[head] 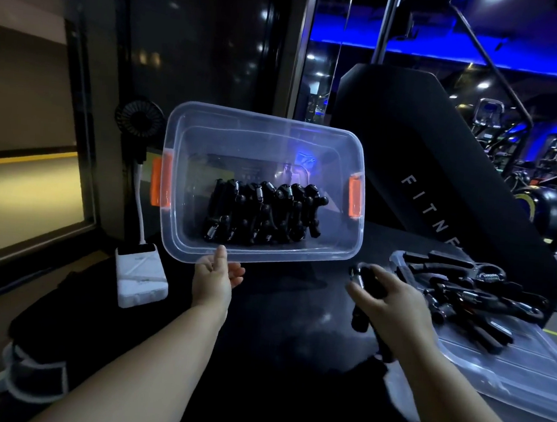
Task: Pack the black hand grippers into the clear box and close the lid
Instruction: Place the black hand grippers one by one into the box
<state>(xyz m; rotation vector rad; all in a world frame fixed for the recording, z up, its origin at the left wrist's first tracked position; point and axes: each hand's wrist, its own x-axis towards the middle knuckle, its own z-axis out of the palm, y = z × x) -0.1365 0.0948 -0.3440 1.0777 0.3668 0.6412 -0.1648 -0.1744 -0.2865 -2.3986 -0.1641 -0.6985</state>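
Fingers (pixel 363 294) of the right hand (pixel 392 306) curl round one black hand gripper (pixel 360 317), holding it just above the black tabletop (pixel 278 329). The left hand (pixel 214 279) pinches the near rim of the clear box (pixel 267 255), thumb on top and fingers beneath, with the box's open mouth tipped toward the camera. A packed row of grippers (pixel 264 213) lies inside, between two orange latches (pixel 355 196). The lid (pixel 497 367) lies flat at the tabletop's right edge and bears a loose pile of grippers (pixel 462 296). A white power bank (pixel 140 277) sits at the left edge.
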